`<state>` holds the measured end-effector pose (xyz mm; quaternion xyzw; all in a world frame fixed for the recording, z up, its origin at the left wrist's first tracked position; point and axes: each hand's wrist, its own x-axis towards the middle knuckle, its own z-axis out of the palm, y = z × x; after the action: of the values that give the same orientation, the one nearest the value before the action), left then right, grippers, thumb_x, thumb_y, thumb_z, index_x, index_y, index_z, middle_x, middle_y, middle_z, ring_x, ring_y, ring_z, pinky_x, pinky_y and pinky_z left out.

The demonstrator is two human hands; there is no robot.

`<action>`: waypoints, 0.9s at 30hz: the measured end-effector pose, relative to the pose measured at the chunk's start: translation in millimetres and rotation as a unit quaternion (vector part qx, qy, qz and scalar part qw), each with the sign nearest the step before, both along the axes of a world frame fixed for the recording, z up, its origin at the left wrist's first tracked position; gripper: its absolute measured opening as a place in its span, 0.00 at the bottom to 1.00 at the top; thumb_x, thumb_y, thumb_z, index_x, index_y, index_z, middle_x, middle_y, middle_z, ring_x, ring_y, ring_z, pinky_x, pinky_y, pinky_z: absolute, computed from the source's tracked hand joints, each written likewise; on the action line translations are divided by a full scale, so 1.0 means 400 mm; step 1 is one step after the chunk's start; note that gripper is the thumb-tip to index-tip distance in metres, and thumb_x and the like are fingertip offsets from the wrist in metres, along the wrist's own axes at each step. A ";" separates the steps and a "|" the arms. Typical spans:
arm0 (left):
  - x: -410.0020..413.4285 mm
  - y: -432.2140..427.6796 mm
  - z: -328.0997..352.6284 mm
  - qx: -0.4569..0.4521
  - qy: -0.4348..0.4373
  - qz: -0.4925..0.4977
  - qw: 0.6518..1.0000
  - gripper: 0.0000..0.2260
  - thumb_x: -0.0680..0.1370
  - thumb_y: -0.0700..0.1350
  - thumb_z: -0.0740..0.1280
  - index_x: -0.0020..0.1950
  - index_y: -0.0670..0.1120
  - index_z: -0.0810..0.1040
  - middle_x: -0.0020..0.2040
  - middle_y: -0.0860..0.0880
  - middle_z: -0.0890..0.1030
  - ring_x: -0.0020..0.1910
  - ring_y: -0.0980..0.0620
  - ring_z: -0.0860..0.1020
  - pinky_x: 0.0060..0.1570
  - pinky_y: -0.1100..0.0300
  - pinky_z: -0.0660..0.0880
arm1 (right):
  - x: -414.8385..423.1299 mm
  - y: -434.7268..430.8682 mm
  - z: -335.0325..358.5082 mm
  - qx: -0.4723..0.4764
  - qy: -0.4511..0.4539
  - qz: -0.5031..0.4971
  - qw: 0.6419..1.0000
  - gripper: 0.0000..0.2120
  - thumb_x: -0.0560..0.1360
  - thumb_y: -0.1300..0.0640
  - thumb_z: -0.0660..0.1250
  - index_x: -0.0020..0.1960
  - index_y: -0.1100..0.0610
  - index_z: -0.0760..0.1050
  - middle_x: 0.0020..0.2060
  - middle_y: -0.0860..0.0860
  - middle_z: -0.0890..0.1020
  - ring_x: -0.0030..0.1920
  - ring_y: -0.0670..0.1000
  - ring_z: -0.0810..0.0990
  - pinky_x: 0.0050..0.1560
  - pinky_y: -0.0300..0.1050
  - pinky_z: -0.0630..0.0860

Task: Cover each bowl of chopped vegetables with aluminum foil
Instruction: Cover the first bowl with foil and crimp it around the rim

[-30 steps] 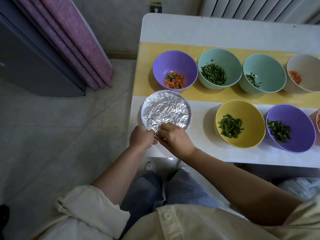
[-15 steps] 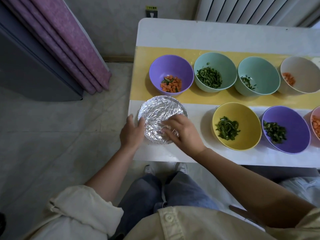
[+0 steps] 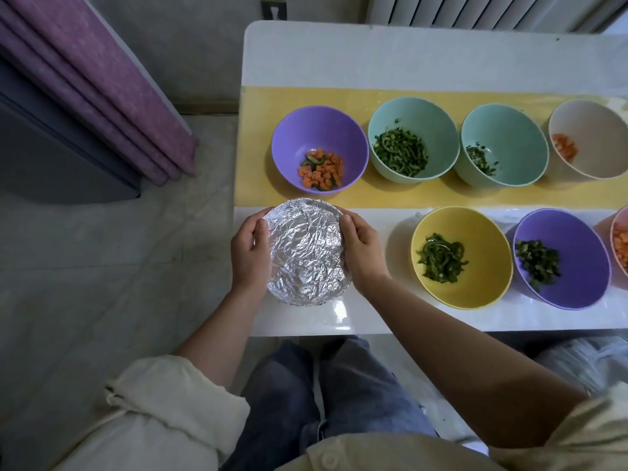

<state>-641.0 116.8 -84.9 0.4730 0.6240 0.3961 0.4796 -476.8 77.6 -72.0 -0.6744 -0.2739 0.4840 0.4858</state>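
A bowl capped with crinkled aluminum foil [image 3: 306, 253] stands at the table's near left corner. My left hand [image 3: 249, 254] curls round its left rim and my right hand [image 3: 362, 249] curls round its right rim. Uncovered bowls stand beyond and to the right: a purple bowl [image 3: 319, 124] with carrot cubes, two teal bowls [image 3: 413, 113] [image 3: 506, 120] with chopped greens, a beige bowl [image 3: 591, 120] with carrot, a yellow bowl [image 3: 460, 294] with green strips, a second purple bowl [image 3: 574, 294] with greens, and a pink bowl [image 3: 616, 229] cut off at the right edge.
The white table [image 3: 407, 52] carries a yellow runner [image 3: 258, 147] under the back row. Its left edge drops to a grey floor. Folded purple mats [image 3: 102, 79] lean at the left. A radiator [image 3: 475, 8] stands behind the table. My knees sit under the near edge.
Both hands left the near rim of the foil. They slid apart and now clasp the covered bowl's left and right sides.
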 end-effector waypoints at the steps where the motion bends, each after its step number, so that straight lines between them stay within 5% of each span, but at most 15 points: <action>1: 0.003 0.001 -0.003 0.004 0.001 0.007 1.000 0.12 0.83 0.40 0.58 0.60 0.46 0.79 0.35 0.58 0.72 0.34 0.61 0.69 0.40 0.64 0.68 | -0.002 0.001 -0.006 0.003 0.008 -0.004 1.000 0.13 0.83 0.59 0.56 0.60 0.57 0.78 0.49 0.51 0.84 0.51 0.48 0.81 0.54 0.41 0.77; 3: 0.003 0.002 -0.008 0.006 0.001 0.012 1.000 0.12 0.83 0.40 0.58 0.60 0.45 0.79 0.33 0.57 0.71 0.33 0.61 0.68 0.37 0.65 0.67 | -0.005 0.001 -0.013 0.007 0.012 -0.011 1.000 0.13 0.83 0.58 0.57 0.60 0.57 0.79 0.51 0.53 0.84 0.55 0.53 0.81 0.58 0.47 0.77; 6: 0.005 -0.003 0.003 -0.003 0.003 0.008 1.000 0.11 0.83 0.40 0.58 0.59 0.45 0.80 0.32 0.53 0.70 0.33 0.60 0.69 0.37 0.65 0.67 | 0.000 0.003 -0.019 -0.022 0.022 -0.008 0.999 0.12 0.83 0.57 0.58 0.58 0.56 0.79 0.43 0.47 0.84 0.44 0.45 0.82 0.47 0.41 0.78; 8: -0.002 0.003 0.012 -0.025 -0.014 0.001 1.000 0.10 0.83 0.40 0.59 0.57 0.47 0.79 0.38 0.56 0.76 0.37 0.62 0.73 0.41 0.66 0.70 | 0.016 0.015 -0.016 -0.034 0.059 0.007 0.998 0.09 0.81 0.56 0.60 0.53 0.54 0.79 0.42 0.50 0.82 0.44 0.48 0.80 0.48 0.46 0.77; 12: -0.016 0.026 0.014 -0.071 -0.067 -0.063 0.993 0.08 0.82 0.45 0.62 0.57 0.51 0.79 0.54 0.52 0.82 0.53 0.58 0.78 0.55 0.63 0.74 | 0.029 0.031 0.022 -0.050 0.086 0.065 0.993 0.10 0.83 0.56 0.57 0.58 0.57 0.75 0.33 0.41 0.79 0.25 0.36 0.75 0.27 0.27 0.68; 17: 0.000 0.018 0.004 -0.053 -0.033 -0.025 0.998 0.09 0.83 0.42 0.60 0.46 0.49 0.78 0.36 0.59 0.77 0.38 0.67 0.75 0.51 0.62 0.74 | 0.016 0.034 0.020 -0.047 0.035 0.080 0.995 0.14 0.84 0.54 0.53 0.42 0.50 0.71 0.19 0.37 0.72 0.20 0.35 0.70 0.22 0.27 0.65; 20: 0.001 0.016 0.000 -0.054 -0.020 -0.025 0.998 0.10 0.83 0.43 0.60 0.45 0.50 0.77 0.34 0.63 0.77 0.37 0.67 0.74 0.51 0.60 0.75 | 0.018 0.037 0.019 -0.051 0.032 0.080 0.995 0.13 0.84 0.53 0.53 0.44 0.51 0.72 0.18 0.38 0.71 0.19 0.37 0.69 0.21 0.28 0.64; 24: 0.002 0.000 0.012 -0.042 -0.001 -0.009 0.999 0.09 0.83 0.42 0.59 0.45 0.45 0.75 0.34 0.54 0.74 0.36 0.67 0.73 0.44 0.67 0.72 | 0.024 0.043 0.020 -0.054 0.029 0.128 0.990 0.14 0.84 0.51 0.54 0.56 0.57 0.75 0.19 0.41 0.67 0.20 0.40 0.63 0.21 0.32 0.61; 27: -0.016 -0.023 0.021 -0.048 0.016 0.011 0.999 0.10 0.83 0.41 0.59 0.43 0.46 0.75 0.33 0.54 0.73 0.32 0.64 0.72 0.38 0.65 0.69 | 0.026 0.051 0.020 -0.071 -0.033 0.130 0.988 0.14 0.83 0.48 0.56 0.57 0.55 0.76 0.29 0.41 0.74 0.29 0.40 0.70 0.29 0.34 0.66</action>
<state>-647.4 107.6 -76.4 0.4489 0.6553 0.3631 0.4871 -466.3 97.8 -63.9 -0.6811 -0.3402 0.5389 0.3604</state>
